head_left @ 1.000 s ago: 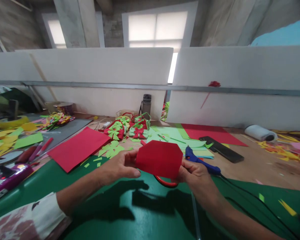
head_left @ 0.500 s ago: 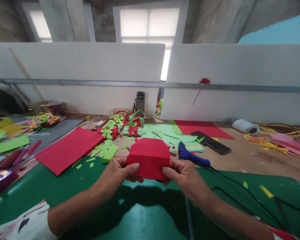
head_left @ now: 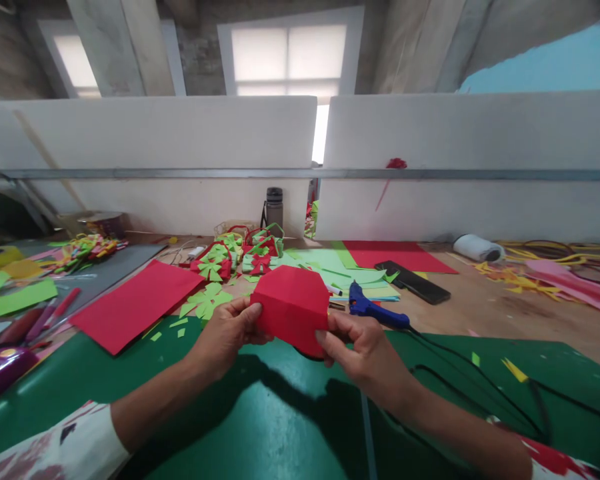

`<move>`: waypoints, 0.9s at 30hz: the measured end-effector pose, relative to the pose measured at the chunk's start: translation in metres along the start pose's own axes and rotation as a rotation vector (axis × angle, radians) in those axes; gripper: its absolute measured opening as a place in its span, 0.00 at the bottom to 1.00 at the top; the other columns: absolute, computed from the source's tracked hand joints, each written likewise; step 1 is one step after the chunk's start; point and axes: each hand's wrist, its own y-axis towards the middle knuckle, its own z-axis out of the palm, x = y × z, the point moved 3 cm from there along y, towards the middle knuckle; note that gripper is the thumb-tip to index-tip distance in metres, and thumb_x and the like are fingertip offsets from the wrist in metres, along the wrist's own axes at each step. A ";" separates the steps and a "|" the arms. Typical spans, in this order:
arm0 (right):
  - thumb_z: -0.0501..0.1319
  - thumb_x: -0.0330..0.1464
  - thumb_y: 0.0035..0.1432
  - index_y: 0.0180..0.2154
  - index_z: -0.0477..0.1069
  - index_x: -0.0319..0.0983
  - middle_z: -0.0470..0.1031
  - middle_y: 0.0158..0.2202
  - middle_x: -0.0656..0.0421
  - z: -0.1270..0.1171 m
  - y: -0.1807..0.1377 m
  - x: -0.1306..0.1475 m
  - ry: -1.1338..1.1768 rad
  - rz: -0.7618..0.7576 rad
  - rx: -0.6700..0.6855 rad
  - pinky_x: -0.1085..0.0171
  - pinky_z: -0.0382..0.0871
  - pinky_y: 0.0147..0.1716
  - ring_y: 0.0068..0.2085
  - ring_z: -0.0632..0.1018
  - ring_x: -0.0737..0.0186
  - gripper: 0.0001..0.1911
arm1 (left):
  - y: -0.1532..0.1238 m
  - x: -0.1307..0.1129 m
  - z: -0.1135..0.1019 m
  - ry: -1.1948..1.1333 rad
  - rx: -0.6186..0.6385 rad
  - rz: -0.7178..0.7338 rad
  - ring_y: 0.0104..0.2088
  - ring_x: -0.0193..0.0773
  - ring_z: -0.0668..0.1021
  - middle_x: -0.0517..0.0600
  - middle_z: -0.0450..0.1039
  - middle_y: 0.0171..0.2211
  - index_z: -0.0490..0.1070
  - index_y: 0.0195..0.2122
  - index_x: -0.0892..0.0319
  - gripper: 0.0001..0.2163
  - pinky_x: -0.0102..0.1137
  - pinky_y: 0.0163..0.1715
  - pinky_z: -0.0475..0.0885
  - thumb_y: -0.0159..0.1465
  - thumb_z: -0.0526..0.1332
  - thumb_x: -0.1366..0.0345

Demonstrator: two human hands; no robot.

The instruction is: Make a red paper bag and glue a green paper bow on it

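Note:
A folded piece of red paper (head_left: 294,303) with slanted upper corners is held up over the green mat, tilted down to the right. My left hand (head_left: 235,320) pinches its left edge, thumb on the front face. At the lower right edge, my right hand (head_left: 353,340) grips it the same way. Something dark shows just under its lower edge; I cannot make out what. Close beyond my right hand lies a blue glue gun (head_left: 375,309). Green paper flower cut-outs (head_left: 207,300) lie beyond my left hand.
A red sheet (head_left: 137,307) lies at left, near a purple tool (head_left: 5,373) and markers. Small red and green paper baskets (head_left: 260,257), a bottle (head_left: 275,210) and green sheets stand or lie behind. A black phone (head_left: 415,283) rests at right; a cord crosses the green mat (head_left: 280,427).
The red paper has turned clockwise, its right side dropping lower, and its face now looks flatter. Both hands still hold it. The view has shifted slightly.

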 end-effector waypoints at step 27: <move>0.63 0.31 0.45 0.25 0.74 0.36 0.74 0.21 0.62 0.003 0.002 -0.011 0.548 0.322 -0.006 0.68 0.67 0.25 0.23 0.73 0.66 0.04 | -0.025 0.025 0.045 -0.265 0.417 -0.190 0.42 0.48 0.77 0.58 0.75 0.42 0.72 0.43 0.63 0.17 0.31 0.25 0.76 0.50 0.63 0.73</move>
